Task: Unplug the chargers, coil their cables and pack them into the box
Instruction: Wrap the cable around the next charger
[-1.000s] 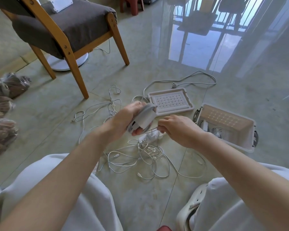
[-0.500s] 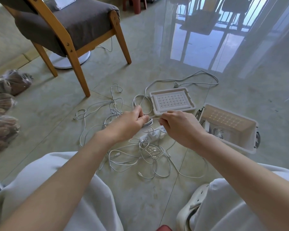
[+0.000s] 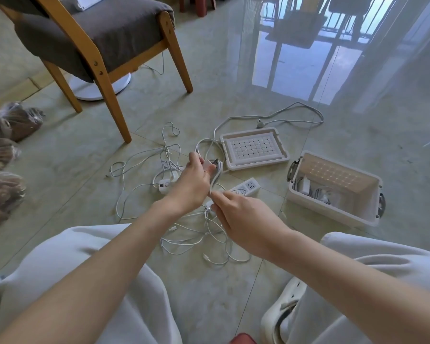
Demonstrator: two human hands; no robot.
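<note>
Right hand dropped below left hand; both sets of fingers clamped on thin white charger cable.

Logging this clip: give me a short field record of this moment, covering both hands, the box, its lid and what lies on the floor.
Left hand: grips a partly coiled white charger cable
Right hand: pinches a strand of that cable
White plastic box: open, on the floor, white chargers inside
White gridded lid: flat on the floor beside the box
White power strip: on the floor
Loose white cables: tangled on the floor under the hands
</note>
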